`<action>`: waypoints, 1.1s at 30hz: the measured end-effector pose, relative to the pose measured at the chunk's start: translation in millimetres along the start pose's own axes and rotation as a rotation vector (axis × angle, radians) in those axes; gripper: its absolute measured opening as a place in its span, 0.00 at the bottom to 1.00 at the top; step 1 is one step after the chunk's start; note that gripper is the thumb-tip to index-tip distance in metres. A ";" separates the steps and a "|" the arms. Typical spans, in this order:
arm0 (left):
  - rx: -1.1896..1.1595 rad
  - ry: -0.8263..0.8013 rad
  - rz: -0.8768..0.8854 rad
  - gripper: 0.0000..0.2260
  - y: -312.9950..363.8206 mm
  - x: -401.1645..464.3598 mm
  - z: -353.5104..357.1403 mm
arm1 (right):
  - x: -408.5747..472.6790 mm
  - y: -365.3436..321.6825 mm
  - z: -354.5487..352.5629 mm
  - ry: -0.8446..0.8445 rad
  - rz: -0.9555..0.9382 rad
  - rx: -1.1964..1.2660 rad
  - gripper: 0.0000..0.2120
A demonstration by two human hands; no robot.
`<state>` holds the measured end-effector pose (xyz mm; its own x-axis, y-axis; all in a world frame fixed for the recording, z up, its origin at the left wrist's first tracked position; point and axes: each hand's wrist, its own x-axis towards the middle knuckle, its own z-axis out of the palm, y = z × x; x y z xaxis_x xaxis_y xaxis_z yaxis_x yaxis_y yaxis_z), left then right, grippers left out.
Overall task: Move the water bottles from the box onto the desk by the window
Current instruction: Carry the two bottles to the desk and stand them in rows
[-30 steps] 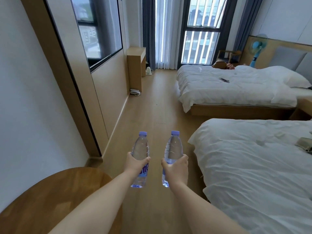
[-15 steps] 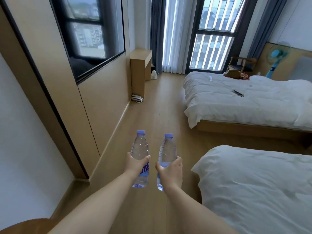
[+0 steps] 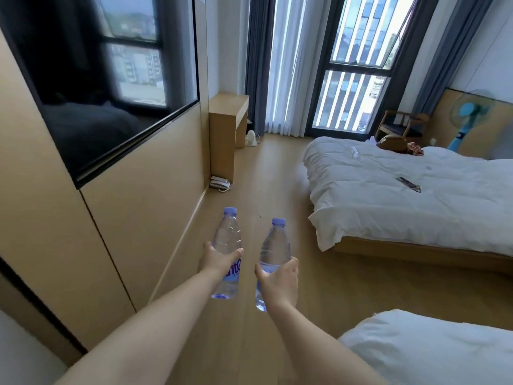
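Two bottles carried upright over the wood floor (image 3: 277,190), both arms stretched forward. Left hand (image 3: 218,261) grips the left bottle (image 3: 227,240) at mid-body, fingers wrapped round it above the purple label. Right hand (image 3: 279,282) grips the right bottle (image 3: 274,250) low on its body, fingers curled round it; base pokes out below the hand. Bottles near each other, not touching, purple caps on.

Desk (image 3: 229,118), the target surface, stands well ahead of the bottles against the left wall panel (image 3: 138,204), just short of the window (image 3: 358,59) and curtains. What lies on its top cannot be told from this angle. A phone (image 3: 219,182) sits on the floor at the desk's near foot; a small white object, possibly a kettle, sits on the floor under the desk.

Open floor lane runs from the bottles to the desk, edged left by the wall panel, right by the far bed (image 3: 402,195). Near bed (image 3: 430,348) corner just right of the right forearm.
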<state>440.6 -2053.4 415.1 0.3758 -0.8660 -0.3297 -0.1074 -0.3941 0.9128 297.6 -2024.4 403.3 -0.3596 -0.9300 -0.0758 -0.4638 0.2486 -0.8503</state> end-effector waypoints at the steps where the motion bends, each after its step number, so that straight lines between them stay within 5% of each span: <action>1: 0.009 -0.010 0.012 0.37 8.8 18.7 5.3 | 17.8 -8.2 5.5 0.000 0.002 0.007 0.40; 15: -0.006 0.020 -0.006 0.28 113.8 311.2 116.7 | 349.0 -72.6 99.3 -0.021 -0.057 -0.014 0.40; 33: 0.148 -0.069 0.067 0.28 292.5 698.1 196.0 | 735.2 -213.0 257.7 -0.085 -0.073 0.031 0.35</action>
<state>491.2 -2833.6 404.6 0.2993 -0.9092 -0.2896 -0.2663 -0.3710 0.8896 340.7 -2830.9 394.5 -0.2546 -0.9654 -0.0557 -0.4609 0.1718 -0.8706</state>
